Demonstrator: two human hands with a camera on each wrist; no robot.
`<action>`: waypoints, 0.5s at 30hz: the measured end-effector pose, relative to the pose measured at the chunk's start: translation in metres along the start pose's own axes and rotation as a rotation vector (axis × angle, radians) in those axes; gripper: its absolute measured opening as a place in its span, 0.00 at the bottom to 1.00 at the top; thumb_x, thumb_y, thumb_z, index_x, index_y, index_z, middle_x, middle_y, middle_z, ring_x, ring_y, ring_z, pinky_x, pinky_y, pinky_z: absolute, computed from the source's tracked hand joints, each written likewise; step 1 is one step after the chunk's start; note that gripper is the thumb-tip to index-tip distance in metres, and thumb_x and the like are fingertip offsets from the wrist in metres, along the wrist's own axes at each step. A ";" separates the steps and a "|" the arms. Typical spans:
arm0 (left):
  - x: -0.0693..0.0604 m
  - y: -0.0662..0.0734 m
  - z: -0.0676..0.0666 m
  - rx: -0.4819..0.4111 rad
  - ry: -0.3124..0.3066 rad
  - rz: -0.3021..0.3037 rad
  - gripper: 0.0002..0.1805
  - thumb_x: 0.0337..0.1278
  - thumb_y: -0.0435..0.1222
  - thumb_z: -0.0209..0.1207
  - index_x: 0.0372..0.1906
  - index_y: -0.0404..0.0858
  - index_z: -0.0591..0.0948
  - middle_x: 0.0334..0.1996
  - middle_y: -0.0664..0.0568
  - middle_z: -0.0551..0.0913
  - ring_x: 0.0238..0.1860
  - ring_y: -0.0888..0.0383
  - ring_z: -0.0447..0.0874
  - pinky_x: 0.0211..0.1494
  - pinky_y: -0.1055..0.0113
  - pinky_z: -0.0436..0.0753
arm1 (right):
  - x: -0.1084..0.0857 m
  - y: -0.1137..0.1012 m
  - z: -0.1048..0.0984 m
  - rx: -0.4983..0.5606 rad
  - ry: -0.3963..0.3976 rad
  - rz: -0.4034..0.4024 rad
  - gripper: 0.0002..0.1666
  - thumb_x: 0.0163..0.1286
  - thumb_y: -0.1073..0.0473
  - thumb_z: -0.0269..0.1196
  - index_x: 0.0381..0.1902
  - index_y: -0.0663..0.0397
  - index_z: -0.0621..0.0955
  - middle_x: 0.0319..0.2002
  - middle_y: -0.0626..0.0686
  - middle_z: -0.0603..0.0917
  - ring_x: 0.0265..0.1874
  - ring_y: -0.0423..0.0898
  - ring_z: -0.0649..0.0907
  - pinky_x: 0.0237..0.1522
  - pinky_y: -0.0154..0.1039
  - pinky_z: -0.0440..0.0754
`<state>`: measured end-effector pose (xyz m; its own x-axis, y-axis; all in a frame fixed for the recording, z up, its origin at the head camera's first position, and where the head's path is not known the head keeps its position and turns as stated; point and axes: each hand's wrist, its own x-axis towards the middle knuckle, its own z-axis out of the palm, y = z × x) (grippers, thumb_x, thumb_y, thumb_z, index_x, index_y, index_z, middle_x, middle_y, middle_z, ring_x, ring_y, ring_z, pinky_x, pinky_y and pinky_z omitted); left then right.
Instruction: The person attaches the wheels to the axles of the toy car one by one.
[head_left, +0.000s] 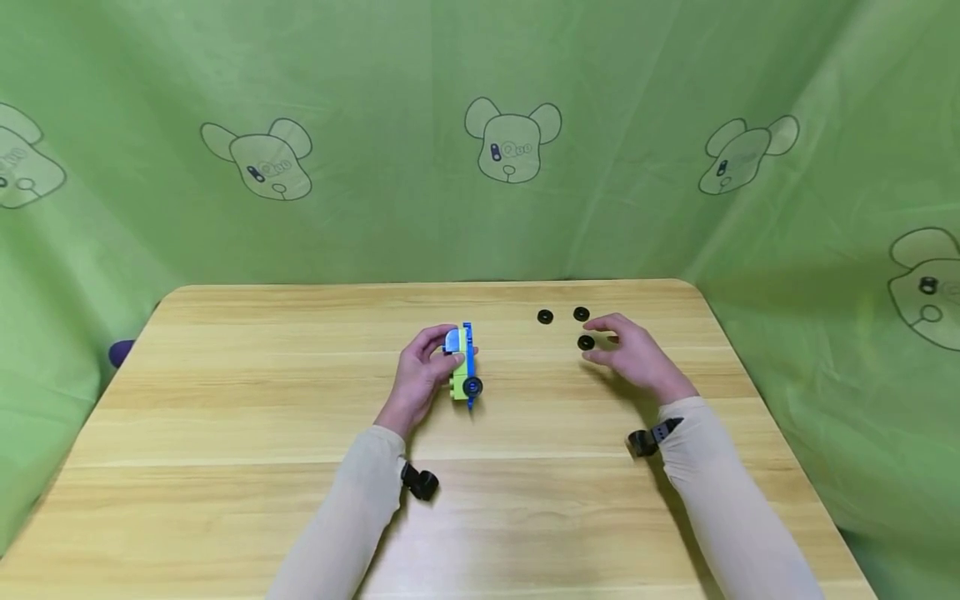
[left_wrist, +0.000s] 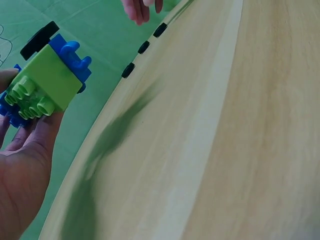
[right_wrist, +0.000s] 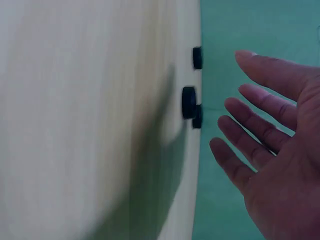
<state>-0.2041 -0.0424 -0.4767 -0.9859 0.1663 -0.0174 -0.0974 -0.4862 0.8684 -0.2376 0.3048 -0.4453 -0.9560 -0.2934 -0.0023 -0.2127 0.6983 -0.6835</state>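
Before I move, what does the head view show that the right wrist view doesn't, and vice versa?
Only the head view shows the toy car and the left grip holding it.
Only the right wrist view shows the palm side of the right grip.
Both show three loose black wheels on the table, beside the right grip.

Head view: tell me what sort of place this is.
Probably a curtained-off recording booth: a printed green curtain hangs behind and beside a wood-grain table, and the person wears a left wrist camera and right wrist camera.
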 end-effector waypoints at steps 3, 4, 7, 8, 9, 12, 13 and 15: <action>0.000 -0.001 0.000 0.004 -0.010 -0.001 0.29 0.55 0.16 0.56 0.64 0.28 0.69 0.61 0.33 0.69 0.50 0.42 0.83 0.55 0.51 0.80 | 0.007 0.007 0.000 -0.012 -0.026 0.021 0.31 0.64 0.62 0.68 0.63 0.65 0.73 0.61 0.65 0.72 0.61 0.67 0.70 0.65 0.61 0.65; 0.000 -0.001 0.000 0.002 -0.009 0.000 0.29 0.55 0.16 0.56 0.64 0.28 0.69 0.61 0.33 0.69 0.50 0.42 0.83 0.55 0.52 0.81 | 0.009 0.009 0.000 -0.018 -0.031 0.026 0.31 0.64 0.62 0.68 0.63 0.65 0.73 0.61 0.65 0.72 0.60 0.67 0.71 0.64 0.61 0.66; 0.000 -0.001 0.000 0.005 -0.006 -0.001 0.29 0.54 0.15 0.56 0.63 0.28 0.69 0.61 0.32 0.69 0.51 0.40 0.82 0.54 0.53 0.81 | 0.015 0.014 0.002 -0.029 -0.043 0.031 0.30 0.64 0.63 0.68 0.62 0.66 0.74 0.60 0.65 0.73 0.59 0.66 0.72 0.64 0.61 0.67; 0.000 -0.002 0.000 0.005 -0.006 -0.003 0.29 0.54 0.15 0.56 0.63 0.28 0.69 0.61 0.31 0.68 0.51 0.40 0.82 0.54 0.53 0.81 | 0.017 0.015 0.002 -0.034 -0.045 0.029 0.29 0.64 0.63 0.68 0.61 0.66 0.74 0.59 0.65 0.74 0.59 0.66 0.73 0.64 0.60 0.66; -0.001 -0.002 -0.001 0.007 -0.004 -0.005 0.29 0.54 0.15 0.56 0.63 0.28 0.69 0.61 0.31 0.68 0.51 0.40 0.82 0.54 0.53 0.82 | 0.019 0.017 0.003 -0.039 -0.046 0.027 0.29 0.64 0.63 0.68 0.60 0.67 0.74 0.59 0.65 0.74 0.59 0.65 0.73 0.64 0.60 0.66; -0.001 -0.002 -0.001 0.010 -0.005 -0.011 0.29 0.55 0.16 0.57 0.63 0.29 0.70 0.62 0.31 0.68 0.51 0.40 0.82 0.53 0.54 0.82 | 0.023 0.020 0.004 -0.060 -0.046 0.020 0.27 0.63 0.64 0.68 0.58 0.67 0.76 0.57 0.64 0.75 0.59 0.64 0.73 0.65 0.59 0.65; -0.001 -0.002 -0.001 0.011 -0.004 -0.012 0.29 0.55 0.16 0.57 0.63 0.29 0.70 0.62 0.32 0.69 0.51 0.40 0.82 0.53 0.54 0.82 | 0.024 0.021 0.005 -0.069 -0.047 0.016 0.26 0.63 0.65 0.68 0.58 0.68 0.76 0.56 0.64 0.75 0.59 0.64 0.72 0.65 0.59 0.65; -0.001 -0.002 -0.001 0.011 -0.001 -0.014 0.29 0.54 0.16 0.57 0.63 0.29 0.70 0.61 0.32 0.69 0.50 0.41 0.83 0.53 0.55 0.83 | 0.027 0.024 0.006 -0.079 -0.047 0.016 0.25 0.63 0.65 0.68 0.56 0.68 0.77 0.56 0.64 0.75 0.58 0.64 0.72 0.65 0.59 0.65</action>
<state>-0.2035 -0.0426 -0.4790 -0.9844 0.1734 -0.0291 -0.1093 -0.4741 0.8737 -0.2669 0.3100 -0.4659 -0.9491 -0.3111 -0.0481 -0.2148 0.7517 -0.6236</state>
